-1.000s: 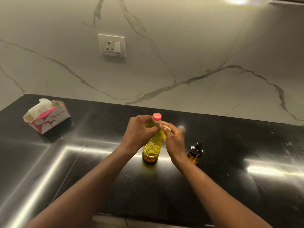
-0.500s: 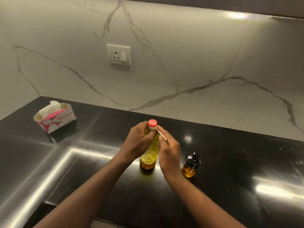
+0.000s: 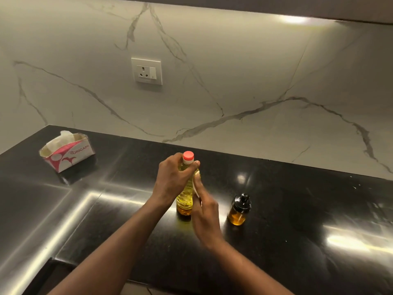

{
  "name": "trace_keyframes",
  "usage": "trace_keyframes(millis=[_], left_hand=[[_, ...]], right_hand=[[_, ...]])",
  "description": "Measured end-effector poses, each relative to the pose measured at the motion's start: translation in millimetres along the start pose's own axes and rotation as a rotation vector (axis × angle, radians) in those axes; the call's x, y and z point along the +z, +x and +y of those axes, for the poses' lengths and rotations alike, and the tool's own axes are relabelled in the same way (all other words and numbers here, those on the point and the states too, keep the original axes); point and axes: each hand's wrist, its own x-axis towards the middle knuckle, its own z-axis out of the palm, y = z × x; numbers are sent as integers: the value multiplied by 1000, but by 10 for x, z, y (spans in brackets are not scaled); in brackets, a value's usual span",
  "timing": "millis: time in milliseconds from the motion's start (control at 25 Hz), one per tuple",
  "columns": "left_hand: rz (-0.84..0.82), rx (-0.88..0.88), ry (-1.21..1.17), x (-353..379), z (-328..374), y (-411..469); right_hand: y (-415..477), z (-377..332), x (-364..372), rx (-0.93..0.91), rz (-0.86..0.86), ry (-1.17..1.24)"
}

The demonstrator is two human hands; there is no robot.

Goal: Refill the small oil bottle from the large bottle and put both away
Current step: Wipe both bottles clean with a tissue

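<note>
The large oil bottle (image 3: 184, 200) stands upright on the black counter (image 3: 297, 209), full of yellow oil, with its red cap (image 3: 188, 156) on. My left hand (image 3: 172, 179) is wrapped around its upper part just below the cap. My right hand (image 3: 205, 212) is beside the bottle's lower right, blurred, its fingers pinching a thin pale strip (image 3: 195, 188) that runs up along the bottle. The small oil bottle (image 3: 238, 211), with a black pour top and a little amber oil, stands untouched to the right.
A red and white tissue box (image 3: 67, 153) sits at the back left of the counter. The marble wall behind carries a power socket (image 3: 146, 71). The counter's front edge runs close under my forearms.
My right hand has dropped from beside the cap to the bottle's lower half, drawing the pale strip down. My left hand keeps its hold on the bottle. The view has tilted up.
</note>
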Motion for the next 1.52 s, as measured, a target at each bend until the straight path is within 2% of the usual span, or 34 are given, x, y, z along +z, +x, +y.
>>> trace_keyframes(millis=[160, 280, 400, 520, 600, 640, 760, 840, 920, 1040, 1160, 1280, 1360, 1520], left_hand=[[-98, 20, -16, -2, 115, -22], [-243, -41, -86, -68, 168, 28], [-311, -103, -114, -132, 155, 84], [-334, -126, -96, -117, 164, 93], [-316, -119, -72, -117, 155, 112], [-306, -99, -64, -126, 140, 124], [-318, -49, -56, -165, 107, 132], [-314, -40, -49, -158, 83, 122], [-282, -12, -17, -133, 74, 98], [-278, 27, -15, -107, 73, 99], [-273, 67, -20, -123, 60, 117], [-276, 72, -69, -137, 26, 104], [-248, 36, -125, -137, 12, 60], [-234, -18, -105, -149, 0, 59]], right_hand=[[231, 35, -112, 161, 77, 114], [491, -153, -142, 127, 87, 126], [255, -127, -118, 69, 37, 125], [232, -33, -201, 187, 44, 164], [504, -99, -226, 315, 121, 220], [618, -172, -228, 320, 130, 236], [606, -286, -134, 116, 53, 201], [358, -140, -85, 79, 54, 178], [271, -46, -159, 183, 55, 177], [600, -137, -258, 367, 23, 180], [675, -282, -198, 230, 7, 169], [251, -93, -86, 118, 31, 144], [95, -8, -105, 178, 39, 133], [555, -226, -163, 359, 41, 197]])
